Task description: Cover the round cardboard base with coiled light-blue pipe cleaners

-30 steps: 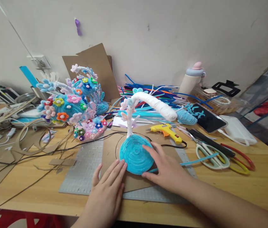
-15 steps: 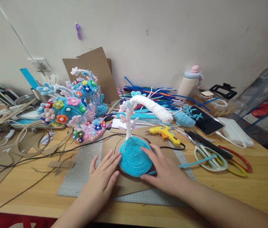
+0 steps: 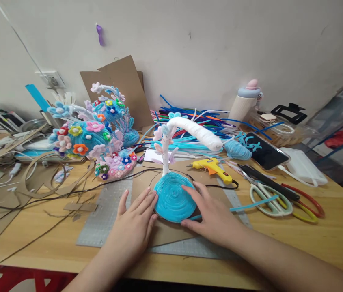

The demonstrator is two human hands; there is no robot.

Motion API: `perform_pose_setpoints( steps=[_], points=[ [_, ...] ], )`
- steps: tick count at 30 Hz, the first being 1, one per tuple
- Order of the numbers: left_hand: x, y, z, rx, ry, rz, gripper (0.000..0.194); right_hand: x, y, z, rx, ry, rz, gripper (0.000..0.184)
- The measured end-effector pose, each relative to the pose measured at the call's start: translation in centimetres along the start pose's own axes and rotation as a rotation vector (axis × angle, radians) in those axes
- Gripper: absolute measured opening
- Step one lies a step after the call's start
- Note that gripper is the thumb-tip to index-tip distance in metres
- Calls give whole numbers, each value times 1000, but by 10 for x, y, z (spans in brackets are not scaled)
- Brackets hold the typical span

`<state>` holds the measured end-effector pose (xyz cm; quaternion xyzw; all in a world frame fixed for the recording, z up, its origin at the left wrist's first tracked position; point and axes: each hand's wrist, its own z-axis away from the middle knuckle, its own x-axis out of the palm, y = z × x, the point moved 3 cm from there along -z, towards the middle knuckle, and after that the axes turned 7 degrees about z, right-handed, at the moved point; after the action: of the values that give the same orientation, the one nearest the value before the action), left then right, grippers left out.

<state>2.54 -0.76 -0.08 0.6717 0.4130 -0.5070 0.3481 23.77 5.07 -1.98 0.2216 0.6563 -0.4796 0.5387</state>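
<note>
A round base (image 3: 174, 198) of coiled blue pipe cleaner lies on cardboard in front of me. From its far edge rises a white wrapped stem (image 3: 165, 156) with pastel flowers, arching right to a thick white end. My left hand (image 3: 139, 215) is open, its outstretched fingers touching the base's left edge. My right hand (image 3: 212, 213) curves over the right edge, index fingertip on the coil and thumb by the near rim. A loose blue pipe cleaner (image 3: 250, 206) runs from the rim through this hand and out to the right; its middle is hidden under the hand.
A yellow glue gun (image 3: 212, 168) lies right of the stem. Scissors (image 3: 270, 198), red-and-yellow-handled pliers (image 3: 307, 209) and a phone (image 3: 265, 152) are farther right. Flowered pipe-cleaner pieces (image 3: 83, 136) stand left, before cardboard sheets (image 3: 122, 85). Pipe cleaners (image 3: 186, 115) are heaped at the back.
The whole view has shifted slightly. Both hands stay at the base in nearly the same pose, with the left fingers a little closer together.
</note>
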Motion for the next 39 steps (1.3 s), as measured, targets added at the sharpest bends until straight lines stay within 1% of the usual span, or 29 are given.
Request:
perform_pose_setpoints(
  steps=[5,8,11,13,15,16,21,26,29,32,34,39],
  points=[
    [3,2,3,-16,27,-1,44,-1,0,0,-10,11,-1,78],
    [6,0,7,-13,6,2,49,-2,-1,0,-15,13,-2,77],
    [11,-4,13,-55,-32,67,50,-2,-1,0,-11,8,-7,78],
    [14,-5,17,-132,-3,114,50,-2,-1,0,-8,4,-4,78],
    [16,-4,20,-200,64,134,50,-1,-1,0,-5,-3,3,78],
    [16,-3,22,-211,90,133,50,-1,-1,1,-3,-6,5,78],
    [12,6,24,-117,114,104,50,-1,0,1,-3,-2,5,78],
    [7,11,23,-13,94,121,54,0,-1,0,0,-2,15,79],
    [4,17,21,51,130,145,54,-1,-2,-1,0,-8,17,78],
    [2,22,19,64,160,173,53,-2,-2,0,-3,-7,18,78],
    [4,23,19,64,142,193,53,-2,-2,0,-7,-4,19,78],
    [15,21,24,-1,103,253,54,0,0,0,-16,14,13,77]
  ],
)
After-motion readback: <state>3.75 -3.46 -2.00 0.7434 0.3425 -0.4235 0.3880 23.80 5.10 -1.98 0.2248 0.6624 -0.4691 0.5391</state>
